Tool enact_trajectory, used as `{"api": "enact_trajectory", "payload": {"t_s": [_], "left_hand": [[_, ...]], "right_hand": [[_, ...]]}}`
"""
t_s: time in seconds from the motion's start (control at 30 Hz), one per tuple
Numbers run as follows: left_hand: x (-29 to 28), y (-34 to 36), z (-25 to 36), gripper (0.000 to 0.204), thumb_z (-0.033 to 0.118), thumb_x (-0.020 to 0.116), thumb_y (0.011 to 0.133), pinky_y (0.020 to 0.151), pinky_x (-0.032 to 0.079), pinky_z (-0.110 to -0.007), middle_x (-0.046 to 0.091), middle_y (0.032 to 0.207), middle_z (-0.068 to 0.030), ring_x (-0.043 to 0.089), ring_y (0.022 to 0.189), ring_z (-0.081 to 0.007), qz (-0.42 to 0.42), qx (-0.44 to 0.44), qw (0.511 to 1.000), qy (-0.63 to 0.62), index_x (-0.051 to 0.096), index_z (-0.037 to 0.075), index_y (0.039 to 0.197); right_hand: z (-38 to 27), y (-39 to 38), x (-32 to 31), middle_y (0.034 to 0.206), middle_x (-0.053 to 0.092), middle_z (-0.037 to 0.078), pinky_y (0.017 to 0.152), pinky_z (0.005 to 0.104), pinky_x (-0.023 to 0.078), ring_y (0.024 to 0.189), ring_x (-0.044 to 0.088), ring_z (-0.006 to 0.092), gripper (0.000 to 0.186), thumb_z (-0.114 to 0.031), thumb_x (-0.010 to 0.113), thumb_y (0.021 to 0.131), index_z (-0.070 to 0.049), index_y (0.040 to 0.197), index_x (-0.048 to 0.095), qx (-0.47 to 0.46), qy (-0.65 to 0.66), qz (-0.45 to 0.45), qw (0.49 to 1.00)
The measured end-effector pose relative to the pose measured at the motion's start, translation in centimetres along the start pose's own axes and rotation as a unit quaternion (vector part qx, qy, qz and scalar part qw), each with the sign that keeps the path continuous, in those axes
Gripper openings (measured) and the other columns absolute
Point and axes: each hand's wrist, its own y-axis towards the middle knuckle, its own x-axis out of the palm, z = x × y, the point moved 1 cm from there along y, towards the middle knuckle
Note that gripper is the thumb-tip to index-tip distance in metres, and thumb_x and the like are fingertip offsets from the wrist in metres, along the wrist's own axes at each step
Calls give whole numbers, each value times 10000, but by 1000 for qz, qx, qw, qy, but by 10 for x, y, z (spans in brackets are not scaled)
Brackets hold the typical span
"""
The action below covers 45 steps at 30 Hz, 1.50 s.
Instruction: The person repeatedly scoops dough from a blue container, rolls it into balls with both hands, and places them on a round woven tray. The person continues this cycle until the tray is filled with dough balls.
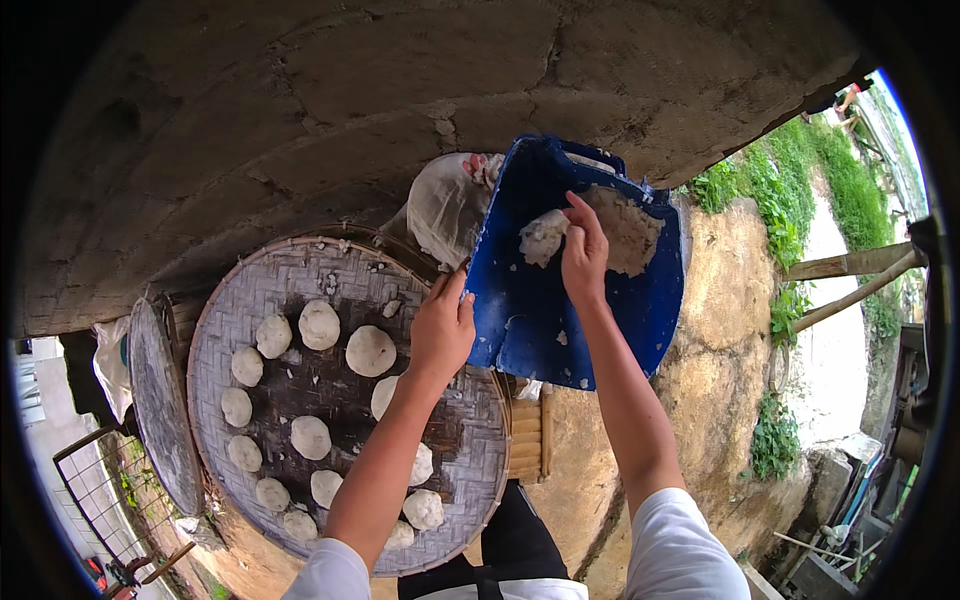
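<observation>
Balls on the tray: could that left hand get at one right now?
Probably, if it lets go: the left hand holds the bin, but nearby balls lie uncovered on the tray.

My left hand (445, 322) grips the near left edge of a blue plastic container (505, 305), while my right hand (584, 252) reaches inside it, fingers at a pale, doughy lump (543, 237); I cannot tell whether they grip it. A larger doughy mass (632, 238) sits toward the container's right side. To my left, a round woven tray (228, 325) bears rounded pale balls (319, 325), some partly hidden by my forearm. A whitish sack (445, 212) stands between the container and the block wall (400, 95).
</observation>
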Motion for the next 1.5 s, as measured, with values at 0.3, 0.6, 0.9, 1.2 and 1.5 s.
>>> {"api": "enact_trajectory", "payload": {"t_s": [0.3,0.6,0.9,1.2,1.5], "left_hand": [[2,-1,1,372,82,589,1021,861,576,-519,672,1234,-212,689,1073,-450,-21,-44,999,-12,595,20,1387],[2,0,-1,371,74,612,1026,879,554,-490,687,1205,-259,679,1071,-477,-13,-26,999,-24,583,-32,1380],[1,-1,-1,380,100,585,1031,897,574,-509,673,1275,-203,684,1112,-444,-33,-55,998,-12,596,30,1404],[0,1,-1,373,118,582,1042,910,567,-512,676,1284,-192,677,1126,-429,-34,-37,999,-8,595,39,1406],[1,1,-4,415,110,595,1027,933,564,-505,676,1323,-207,670,1161,-440,-40,-41,998,-2,590,53,1438]], "right_hand": [[5,-7,11,1135,698,178,930,488,550,1065,669,418,412,-332,798,898,-75,1219,769,-179,-378,-102,902],[-5,-12,17,1049,705,93,908,472,564,1018,658,366,384,-299,886,767,-97,1079,791,-200,-421,-204,861],[-12,-16,11,950,715,132,773,444,585,866,707,359,284,-256,858,777,-61,973,797,-202,-384,-191,881],[-82,-98,-34,1103,690,142,881,461,545,1038,681,333,335,-324,899,779,-81,985,795,-117,-427,-185,877],[22,-14,1,1146,689,185,939,489,534,1091,639,398,304,-286,801,905,-38,1080,788,-177,-372,-20,911]]}}
